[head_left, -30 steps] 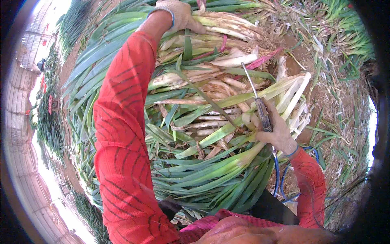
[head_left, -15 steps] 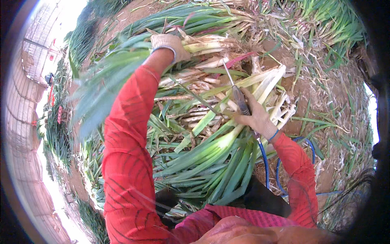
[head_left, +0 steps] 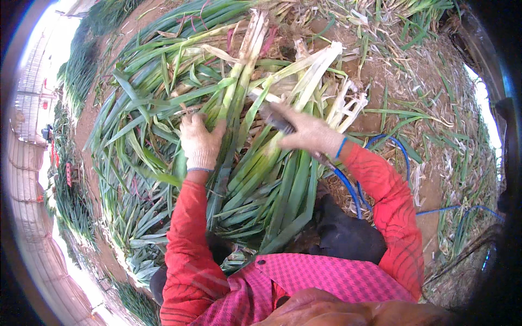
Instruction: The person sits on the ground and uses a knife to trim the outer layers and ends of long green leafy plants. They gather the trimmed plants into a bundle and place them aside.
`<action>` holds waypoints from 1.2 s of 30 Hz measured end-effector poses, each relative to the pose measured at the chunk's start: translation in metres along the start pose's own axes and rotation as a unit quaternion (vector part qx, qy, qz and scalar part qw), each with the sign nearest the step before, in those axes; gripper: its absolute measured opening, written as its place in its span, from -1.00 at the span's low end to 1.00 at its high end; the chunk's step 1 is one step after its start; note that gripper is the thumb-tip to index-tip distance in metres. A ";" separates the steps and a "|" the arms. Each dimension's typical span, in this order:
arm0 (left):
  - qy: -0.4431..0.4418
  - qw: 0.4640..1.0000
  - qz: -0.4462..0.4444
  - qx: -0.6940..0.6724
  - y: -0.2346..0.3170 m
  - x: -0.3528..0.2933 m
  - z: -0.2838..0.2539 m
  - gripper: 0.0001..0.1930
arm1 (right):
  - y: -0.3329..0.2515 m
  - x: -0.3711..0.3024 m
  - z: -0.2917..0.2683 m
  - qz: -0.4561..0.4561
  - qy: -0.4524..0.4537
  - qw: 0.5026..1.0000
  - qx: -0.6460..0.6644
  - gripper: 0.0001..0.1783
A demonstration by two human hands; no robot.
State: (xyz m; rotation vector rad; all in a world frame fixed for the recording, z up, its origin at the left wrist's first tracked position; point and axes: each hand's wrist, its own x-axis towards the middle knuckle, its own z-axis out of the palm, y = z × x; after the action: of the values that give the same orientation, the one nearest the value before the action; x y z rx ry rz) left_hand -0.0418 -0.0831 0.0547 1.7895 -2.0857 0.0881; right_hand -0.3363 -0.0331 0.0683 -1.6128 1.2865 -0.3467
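- A pale sheeted wall (head_left: 30, 195) curves along the far left; bare soil (head_left: 89, 127) and a row of leeks (head_left: 76, 195) run beside it.
- The gloved left hand (head_left: 201, 142) is partly open, thumb apart from the fingers, against the leaves; whether it grips them I cannot tell.
- A bunch (head_left: 246, 62) lies between the hands on the heap, pale stalks pointing away from the person, leaves toward the lap.
- The tool (head_left: 281, 120) crosses close to those stalks; its tip is too blurred to place exactly.
- The gloved right hand (head_left: 312, 132) is closed around the tool, above other leeks (head_left: 291, 185).
- The step in hand seems to be bringing bunch and tool together; a next move calls for steady stalks and left fingers clear of the tip.
- A blue hose (head_left: 348, 187) trails right from the tool over soil strewn with scraps (head_left: 399, 76).
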 end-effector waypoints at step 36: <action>-0.248 0.952 -0.104 -0.149 -0.010 0.022 0.009 -0.47 | 0.005 0.135 -0.058 -0.025 0.188 0.982 0.011 0.12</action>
State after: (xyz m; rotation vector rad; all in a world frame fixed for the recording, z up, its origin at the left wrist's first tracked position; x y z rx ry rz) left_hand -0.0369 -0.1081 0.0517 1.9637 -2.0542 -0.7670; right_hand -0.3283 -0.1783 0.0443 -1.6132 1.5166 -0.7210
